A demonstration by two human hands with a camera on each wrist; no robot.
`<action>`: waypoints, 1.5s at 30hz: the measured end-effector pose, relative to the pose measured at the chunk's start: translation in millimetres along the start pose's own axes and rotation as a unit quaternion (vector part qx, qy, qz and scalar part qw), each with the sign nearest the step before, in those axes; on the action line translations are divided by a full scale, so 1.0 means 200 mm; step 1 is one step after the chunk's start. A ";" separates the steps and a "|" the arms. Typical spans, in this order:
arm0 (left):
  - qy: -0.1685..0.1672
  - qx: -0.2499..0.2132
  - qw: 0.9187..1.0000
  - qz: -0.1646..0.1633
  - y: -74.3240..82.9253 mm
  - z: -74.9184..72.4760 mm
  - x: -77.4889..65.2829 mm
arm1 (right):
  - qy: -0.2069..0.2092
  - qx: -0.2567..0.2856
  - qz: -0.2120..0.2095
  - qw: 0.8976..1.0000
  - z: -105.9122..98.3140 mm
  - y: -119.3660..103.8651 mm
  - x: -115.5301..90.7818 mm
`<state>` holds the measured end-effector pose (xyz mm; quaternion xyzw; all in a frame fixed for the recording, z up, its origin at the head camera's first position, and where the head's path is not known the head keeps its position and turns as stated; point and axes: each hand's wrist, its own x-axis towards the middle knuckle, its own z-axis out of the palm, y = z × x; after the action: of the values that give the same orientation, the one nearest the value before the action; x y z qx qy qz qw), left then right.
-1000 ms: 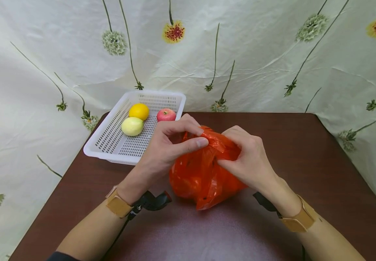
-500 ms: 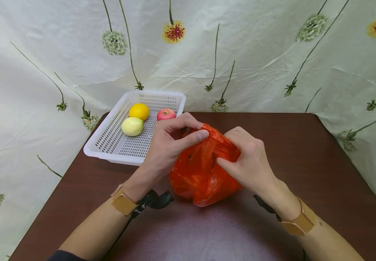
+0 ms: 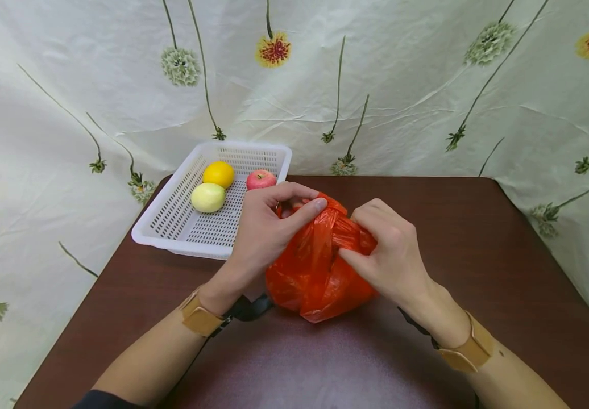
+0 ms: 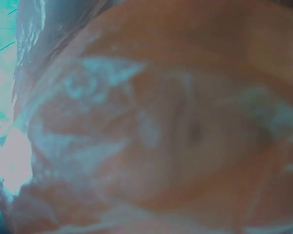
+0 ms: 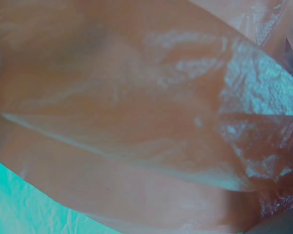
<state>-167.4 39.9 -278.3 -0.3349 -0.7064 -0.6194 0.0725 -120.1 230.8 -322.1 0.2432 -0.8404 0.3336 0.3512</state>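
Observation:
A red plastic bag, bulging at the bottom, sits at the middle of the table in the head view. My left hand pinches its top edge between thumb and forefinger. On the other side my right hand grips the gathered film near the top, fingers curled and thumb against the front. What fills the bag is hidden by the red film. In the left wrist view the blurred bag takes up nearly everything. Creased bag film likewise covers most of the right wrist view.
A white slotted plastic basket stands at the back left, close behind my left hand. In it lie an orange, a pale yellow-green fruit and a red apple. The dark brown table meets a flower-printed cloth behind.
My left hand, still pinching the bag's edge, has shifted slightly right. The bag's top has been drawn up into narrower folds, and its lower tip has risen a little. My right hand has barely moved.

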 end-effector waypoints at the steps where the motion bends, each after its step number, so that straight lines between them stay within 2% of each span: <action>1: -0.005 0.011 1.000 -0.012 0.00 0.00 0.00 | 0.002 -0.002 -0.001 1.000 0.00 0.00 0.00; 5: -0.035 0.041 0.997 -0.056 0.00 0.00 0.01 | 0.013 -0.017 -0.009 1.000 0.00 0.00 0.01; 9: -0.069 0.064 0.992 -0.081 -0.02 -0.01 0.02 | 0.017 -0.027 -0.012 0.999 -0.01 0.00 0.01; 16: -0.146 0.104 0.980 -0.082 -0.16 -0.02 0.04 | 0.009 -0.031 -0.009 0.999 -0.03 -0.01 0.02; 23: -0.238 0.105 0.961 -0.089 -0.18 -0.04 0.05 | -0.004 -0.003 -0.041 0.999 -0.04 -0.04 0.05; 27: -0.286 0.079 0.950 -0.094 -0.19 -0.05 0.06 | -0.015 0.007 -0.049 0.999 -0.05 -0.04 0.05; 31: -0.314 0.041 0.942 -0.111 -0.19 -0.05 0.06 | -0.020 0.007 -0.049 0.999 -0.05 -0.03 0.05; 39: -0.325 0.025 0.939 -0.109 -0.19 -0.05 0.05 | -0.029 -0.014 -0.043 0.999 -0.05 0.00 0.04; 45: -0.330 -0.055 0.932 -0.137 -0.09 -0.05 0.05 | -0.025 -0.019 -0.020 0.999 -0.05 0.02 0.02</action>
<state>-188.6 33.5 -285.9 -0.4244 -0.6940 -0.5157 -0.2690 -120.2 240.1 -314.2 0.2617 -0.8501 0.3038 0.3414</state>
